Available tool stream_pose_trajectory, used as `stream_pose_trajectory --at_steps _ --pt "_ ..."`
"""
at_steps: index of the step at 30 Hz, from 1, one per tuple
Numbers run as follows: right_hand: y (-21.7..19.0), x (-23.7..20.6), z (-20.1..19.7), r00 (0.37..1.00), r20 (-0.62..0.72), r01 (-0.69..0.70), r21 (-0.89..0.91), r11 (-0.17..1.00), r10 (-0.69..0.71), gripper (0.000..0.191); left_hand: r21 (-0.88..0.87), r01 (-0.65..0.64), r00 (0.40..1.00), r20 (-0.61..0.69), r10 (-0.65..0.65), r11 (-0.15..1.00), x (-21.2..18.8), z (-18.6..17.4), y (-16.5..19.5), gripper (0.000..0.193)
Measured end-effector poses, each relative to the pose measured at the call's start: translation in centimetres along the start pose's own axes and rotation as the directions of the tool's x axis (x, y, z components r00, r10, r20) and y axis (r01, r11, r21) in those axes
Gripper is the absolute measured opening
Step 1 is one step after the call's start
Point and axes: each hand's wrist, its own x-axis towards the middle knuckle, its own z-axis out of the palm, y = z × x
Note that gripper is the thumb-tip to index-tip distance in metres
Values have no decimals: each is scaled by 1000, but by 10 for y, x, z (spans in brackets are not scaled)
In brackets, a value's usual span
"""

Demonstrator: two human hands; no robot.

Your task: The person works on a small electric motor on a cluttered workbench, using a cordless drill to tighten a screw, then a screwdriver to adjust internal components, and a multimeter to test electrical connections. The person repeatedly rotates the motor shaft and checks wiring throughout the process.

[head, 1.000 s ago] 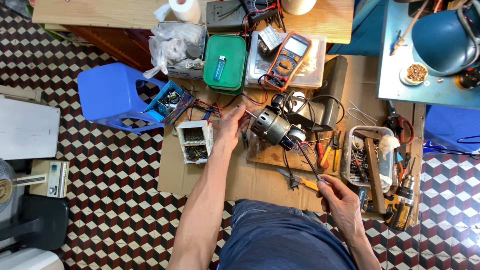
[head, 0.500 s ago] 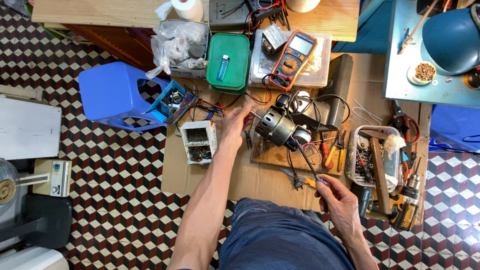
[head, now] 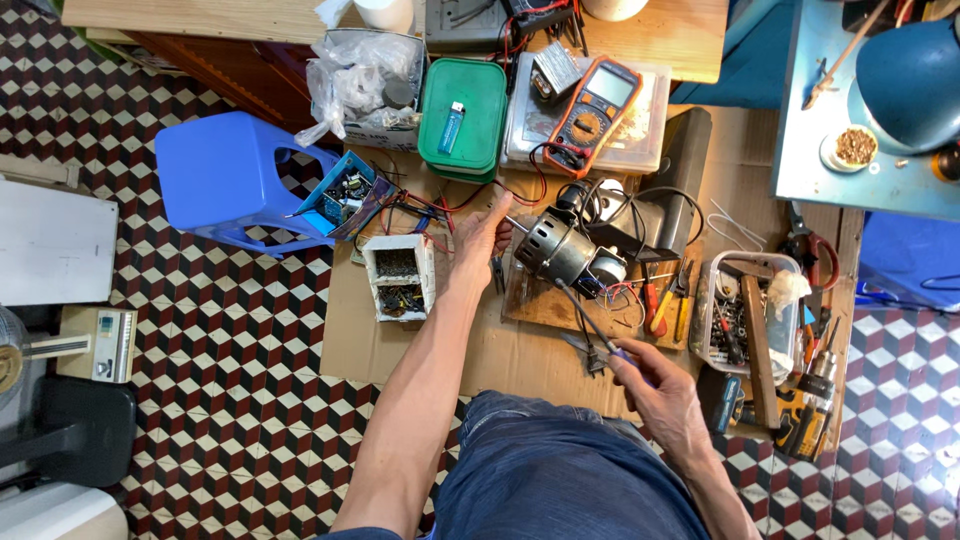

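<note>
Person seated on the tiled floor, looking down at a sheet of cardboard spread as a work surface.

Left hand reaches forward to the middle of the cardboard. Its fingers are curled against the shaft end of a small electric motor, a grey ribbed cylinder lying on its side on a wooden board. Whether they clamp the shaft or only steady it cannot be told.

Right hand sits near the cardboard's near edge. Fingers closed around the handle of a thin probe, whose dark shank slants up and left, its tip touching the motor's underside.

Around the motor: an open white box of electronics just left of the left hand; a blue circuit board leaning against a blue plastic stool at the cardboard's far left corner; red and black wires running up to an orange multimeter on a clear box at the far edge. Beside that, a green lidded box with a blue lighter on top.

On the right side, screwdrivers lie beside the board; a clear tray of parts has a hammer lying across it.
</note>
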Motion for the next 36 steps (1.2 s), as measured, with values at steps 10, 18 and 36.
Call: stream_pose_trajectory --at_steps 10,18,36 --pt "-20 9 8 998 54 25 -23 999 -24 37 -171 43 969 247 1 984 -2 -10 15 27" --pt "-7 16 2 999 23 27 -39 999 -26 37 429 -25 978 -175 110 903 -16 6 20 55" --pt "4 51 10 993 97 75 -13 997 -74 38 164 -67 996 -49 76 984 -125 18 3 38"
